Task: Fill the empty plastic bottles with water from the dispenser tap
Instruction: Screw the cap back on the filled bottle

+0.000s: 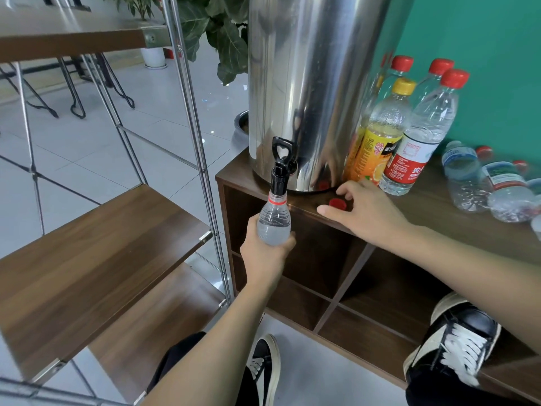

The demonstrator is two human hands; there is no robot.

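My left hand [265, 253] grips the clear bottle [273, 221], its open mouth up against the black tap [281, 168] of the steel dispenser [310, 83]. My right hand [363, 212] rests relaxed on the cabinet top [456, 218], fingertips touching a red cap [337, 203].

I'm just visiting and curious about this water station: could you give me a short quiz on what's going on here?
1. True or false: the left hand holds a bottle under the tap.
2. The loose cap by the right hand is: A red, B yellow, C blue?
3. What colour cap tops the orange juice bottle?

Key: 1 true; 2 A; 3 yellow.
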